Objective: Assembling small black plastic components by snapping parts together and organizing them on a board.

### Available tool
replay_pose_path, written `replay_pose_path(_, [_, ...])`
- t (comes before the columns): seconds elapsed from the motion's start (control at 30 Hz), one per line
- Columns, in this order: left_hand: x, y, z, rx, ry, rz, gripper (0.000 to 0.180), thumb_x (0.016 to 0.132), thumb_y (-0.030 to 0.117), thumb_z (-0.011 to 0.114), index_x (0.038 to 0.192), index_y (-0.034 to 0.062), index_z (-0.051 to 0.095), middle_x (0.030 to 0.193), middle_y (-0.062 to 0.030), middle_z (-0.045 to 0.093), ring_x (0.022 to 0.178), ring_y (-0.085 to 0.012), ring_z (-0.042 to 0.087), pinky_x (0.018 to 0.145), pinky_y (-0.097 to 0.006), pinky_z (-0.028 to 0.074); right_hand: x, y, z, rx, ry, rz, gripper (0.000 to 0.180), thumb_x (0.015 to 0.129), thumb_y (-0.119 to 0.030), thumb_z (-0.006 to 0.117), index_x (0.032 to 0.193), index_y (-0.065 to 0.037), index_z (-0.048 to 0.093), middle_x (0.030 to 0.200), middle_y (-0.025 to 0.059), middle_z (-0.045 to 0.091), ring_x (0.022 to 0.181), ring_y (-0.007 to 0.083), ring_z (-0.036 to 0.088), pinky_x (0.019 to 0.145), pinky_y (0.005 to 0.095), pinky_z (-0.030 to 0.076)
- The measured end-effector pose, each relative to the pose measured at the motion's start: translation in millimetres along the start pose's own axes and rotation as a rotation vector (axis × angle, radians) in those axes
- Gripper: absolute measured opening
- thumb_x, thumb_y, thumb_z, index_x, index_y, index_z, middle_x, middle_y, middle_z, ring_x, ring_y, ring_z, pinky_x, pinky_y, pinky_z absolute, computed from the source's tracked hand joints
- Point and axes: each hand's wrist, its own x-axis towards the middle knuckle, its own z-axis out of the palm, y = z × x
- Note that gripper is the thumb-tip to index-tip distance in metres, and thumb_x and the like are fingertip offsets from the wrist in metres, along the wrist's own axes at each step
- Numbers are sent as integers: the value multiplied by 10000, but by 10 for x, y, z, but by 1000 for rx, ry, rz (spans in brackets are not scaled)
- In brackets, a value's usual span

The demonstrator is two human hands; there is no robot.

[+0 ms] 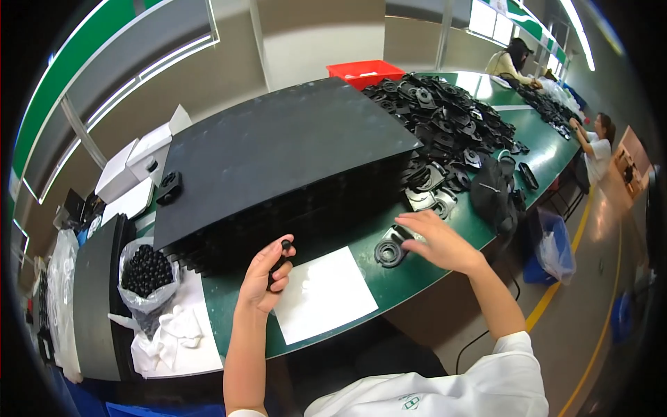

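Observation:
My left hand is closed, raised over the left edge of a white sheet of paper. A small black round piece shows between its thumb and forefinger, and more black shows under the curled fingers, too covered to make out. My right hand has its thumb and fingers apart, over the right side of a black plastic part with a ring-shaped end on the green table. Whether the fingertips touch that part, I cannot tell. Silvery and black ring-shaped parts lie just beyond the right hand.
A large black stack of flat panels fills the table's middle. Right of it rises a heap of black parts, with a black pouch nearer. At left sits a bag of black balls beside white cloth. Two people work farther right.

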Motion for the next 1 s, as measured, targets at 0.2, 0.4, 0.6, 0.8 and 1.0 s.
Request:
replay_pose_path(0.2, [20, -32, -34, 19, 8, -11, 238, 840, 55, 565, 1078, 42, 563, 980, -93, 580, 511, -28, 354, 383, -127, 252, 163, -15, 53, -28, -195, -101, 485, 713, 78, 582, 1175, -59, 526, 1192, 70, 521, 1037, 268, 448, 910, 338, 406])
replay_pose_path(0.4, [-5, -3, -40, 9, 55, 5, 163, 798, 35, 602, 954, 77, 574, 971, -102, 585, 505, -32, 353, 381, -136, 247, 224, -181, -101, -222, -225, -5, 437, 637, -20, 698, 1059, -44, 587, 947, 94, 559, 922, 288, 512, 794, 369, 446])
replay_pose_path(0.6, [-12, 16, -35, 4, 43, 9, 113, 816, 117, 627, 901, 91, 557, 915, -70, 573, 509, -29, 335, 367, -132, 221, 251, -475, 32, 97, -30, -135, 140, 717, 10, 619, 857, -4, 621, 793, 117, 591, 761, 281, 565, 683, 342, 459])
replay_pose_path(0.8, [19, 26, -67, -10, 46, 22, 118, 847, 162, 607, 912, 81, 552, 928, -68, 571, 510, -26, 336, 366, -134, 225, 292, -817, 832, 972, -26, 167, 157, 847, 24, 519, 993, -4, 570, 868, 24, 593, 779, 66, 551, 703, 212, 459])
replay_pose_path(1.0, [13, 44, -108, -41, 60, 44, 170, 829, 154, 633, 935, 65, 534, 952, -92, 577, 511, -32, 344, 373, -141, 246, 371, -987, 1146, 1006, -26, 169, 127, 875, -18, 499, 989, -15, 555, 893, 29, 591, 805, 79, 553, 744, 223, 456])
